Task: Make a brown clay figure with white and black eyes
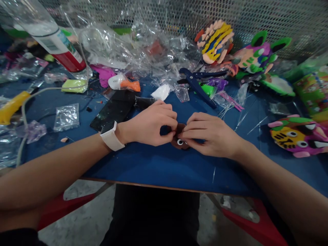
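A small brown clay figure with a white-and-black eye lies on the blue table between my hands. My left hand, a white-banded watch at its wrist, has thumb and forefinger pinched at the figure's left edge. From the other side, my right hand has its fingertips closed on the figure, covering its right part. Whether a tiny piece sits between the fingertips is hidden. Just behind my left hand lies a black phone.
Dark blue pliers lie behind my hands. Clear plastic wrappers pile up at the back, beside a bottle. Colourful clay masks sit at the right. A yellow-handled tool and a cable are at the left.
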The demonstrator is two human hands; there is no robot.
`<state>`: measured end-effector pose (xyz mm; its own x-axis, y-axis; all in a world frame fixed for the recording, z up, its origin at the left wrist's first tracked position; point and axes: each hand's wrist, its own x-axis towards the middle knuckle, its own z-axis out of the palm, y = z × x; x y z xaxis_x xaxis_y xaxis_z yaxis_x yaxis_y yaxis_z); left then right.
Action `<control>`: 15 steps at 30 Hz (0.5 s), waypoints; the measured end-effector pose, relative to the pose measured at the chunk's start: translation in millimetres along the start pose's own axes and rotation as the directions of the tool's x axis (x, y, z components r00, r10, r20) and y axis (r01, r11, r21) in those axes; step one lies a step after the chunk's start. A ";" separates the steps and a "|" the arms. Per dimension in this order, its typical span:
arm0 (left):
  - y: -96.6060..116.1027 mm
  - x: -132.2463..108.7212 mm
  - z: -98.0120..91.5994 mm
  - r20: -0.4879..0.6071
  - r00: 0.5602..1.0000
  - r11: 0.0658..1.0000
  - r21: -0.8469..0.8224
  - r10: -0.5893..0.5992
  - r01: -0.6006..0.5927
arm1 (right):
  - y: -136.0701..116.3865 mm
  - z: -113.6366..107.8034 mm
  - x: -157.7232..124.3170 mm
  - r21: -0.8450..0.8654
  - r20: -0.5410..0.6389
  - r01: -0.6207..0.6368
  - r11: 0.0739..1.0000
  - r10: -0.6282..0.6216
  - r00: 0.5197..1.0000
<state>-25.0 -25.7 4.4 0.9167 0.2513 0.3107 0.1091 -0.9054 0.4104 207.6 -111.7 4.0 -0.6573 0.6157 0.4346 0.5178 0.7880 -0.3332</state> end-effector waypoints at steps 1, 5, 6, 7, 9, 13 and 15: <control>0.1 0.1 -0.1 0.001 1.000 1.000 0.002 -0.002 0.002 | -0.5 -0.5 0.3 -0.008 0.005 0.009 1.000 -0.009 1.000; 0.4 -0.1 -0.2 -0.006 1.000 1.000 0.003 0.007 -0.007 | -2.5 -2.1 1.5 -0.030 0.022 0.024 0.999 -0.023 0.999; 0.3 -0.3 -0.1 -0.010 1.000 1.000 0.003 0.011 -0.011 | -2.9 -2.4 1.6 -0.030 0.026 0.022 0.999 -0.021 0.999; 0.3 -0.4 -0.1 -0.014 1.000 1.000 0.003 0.015 -0.015 | -3.1 -2.8 1.7 -0.030 0.028 0.020 0.999 -0.019 0.999; 0.1 -0.6 -0.2 -0.016 1.000 1.000 0.010 0.021 -0.021 | -3.3 -3.6 1.6 -0.031 0.034 0.023 0.999 -0.022 0.999; 0.1 -0.6 -0.8 -0.004 0.999 0.999 0.031 0.040 -0.040 | -2.4 -5.7 1.2 -0.065 0.072 0.045 0.997 -0.040 0.997; 0.5 -0.3 -1.4 -0.003 0.998 0.998 0.036 0.057 -0.057 | -2.1 -6.5 1.2 -0.078 0.087 0.050 0.996 -0.043 0.995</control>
<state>-25.8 -25.8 5.6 0.9202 0.2006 0.3363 0.0707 -0.9298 0.3612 209.2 -112.6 10.6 -0.7243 0.5791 0.3744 0.5253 0.8151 -0.2445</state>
